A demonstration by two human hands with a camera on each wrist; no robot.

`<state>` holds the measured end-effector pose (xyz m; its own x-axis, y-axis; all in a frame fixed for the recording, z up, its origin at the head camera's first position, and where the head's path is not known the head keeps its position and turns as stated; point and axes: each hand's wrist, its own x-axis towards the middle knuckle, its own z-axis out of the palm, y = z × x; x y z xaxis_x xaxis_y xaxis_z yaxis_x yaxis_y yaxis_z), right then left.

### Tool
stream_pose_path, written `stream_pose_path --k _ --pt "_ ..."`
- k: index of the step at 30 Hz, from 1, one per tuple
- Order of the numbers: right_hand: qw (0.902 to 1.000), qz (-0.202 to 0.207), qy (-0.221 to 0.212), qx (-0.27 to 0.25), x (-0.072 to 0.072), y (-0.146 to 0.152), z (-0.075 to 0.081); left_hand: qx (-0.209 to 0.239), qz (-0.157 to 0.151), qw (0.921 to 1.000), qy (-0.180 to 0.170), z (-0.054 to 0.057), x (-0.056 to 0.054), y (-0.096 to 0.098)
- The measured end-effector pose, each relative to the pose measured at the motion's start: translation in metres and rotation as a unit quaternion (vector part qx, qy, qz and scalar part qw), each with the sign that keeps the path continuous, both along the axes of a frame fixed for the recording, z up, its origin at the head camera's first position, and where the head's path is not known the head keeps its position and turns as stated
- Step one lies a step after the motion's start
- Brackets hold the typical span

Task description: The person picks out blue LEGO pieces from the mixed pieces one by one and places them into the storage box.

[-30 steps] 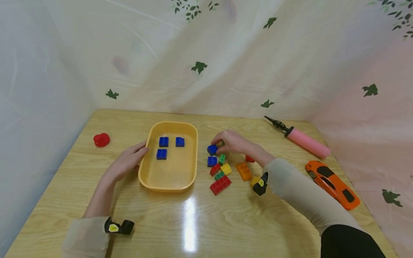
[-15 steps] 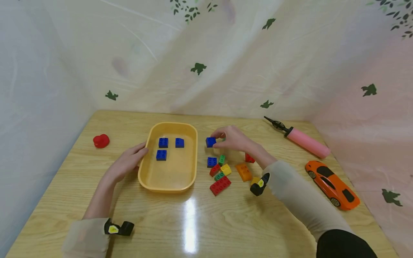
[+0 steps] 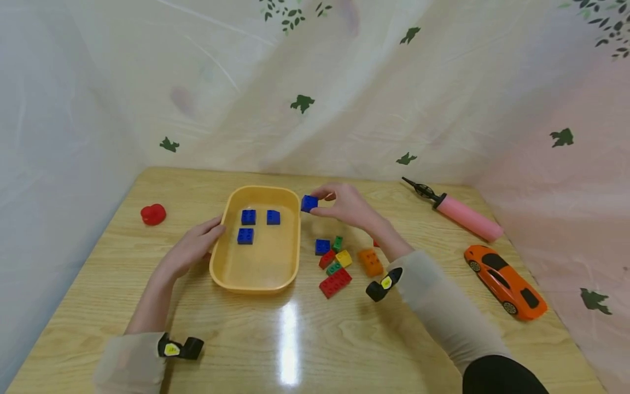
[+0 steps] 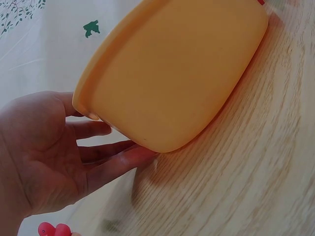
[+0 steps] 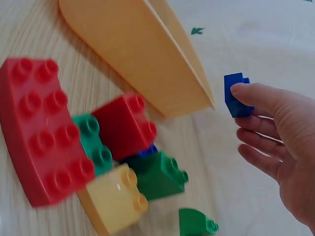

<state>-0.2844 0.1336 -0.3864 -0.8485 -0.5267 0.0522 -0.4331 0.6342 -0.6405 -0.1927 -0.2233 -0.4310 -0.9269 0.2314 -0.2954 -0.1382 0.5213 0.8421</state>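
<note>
Right grip [image 3: 344, 207] pinches a blue block [image 3: 309, 203] between thumb and fingers, raised off the surface [image 3: 231, 334] beside the yellow tray's [image 3: 256, 268] right rim. My left grip [image 3: 194, 246] holds the tray's left side. Three blue pieces [image 3: 245, 236] inside; mixed-colour bricks [image 3: 336, 283] to its right.

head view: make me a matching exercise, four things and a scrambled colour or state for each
1. left hand
2. right hand
3. toy car
4. pump

A. holds a blue brick
B. pink and black
C. touches the yellow tray
D. orange and black

Pairs: 1-C, 2-A, 3-D, 4-B
</note>
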Motion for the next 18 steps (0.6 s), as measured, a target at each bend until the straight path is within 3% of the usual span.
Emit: stream_pose_path --k 11,18 --pt "0.9966 0.018 0.07 0.041 0.004 -0.038 -0.007 0.006 -0.005 1.0 0.004 0.0 -0.001 -0.001" --pt "0.9939 0.052 0.069 0.069 0.007 -0.058 -0.01 0.008 -0.004 0.9999 0.006 -0.001 0.0 -0.001"
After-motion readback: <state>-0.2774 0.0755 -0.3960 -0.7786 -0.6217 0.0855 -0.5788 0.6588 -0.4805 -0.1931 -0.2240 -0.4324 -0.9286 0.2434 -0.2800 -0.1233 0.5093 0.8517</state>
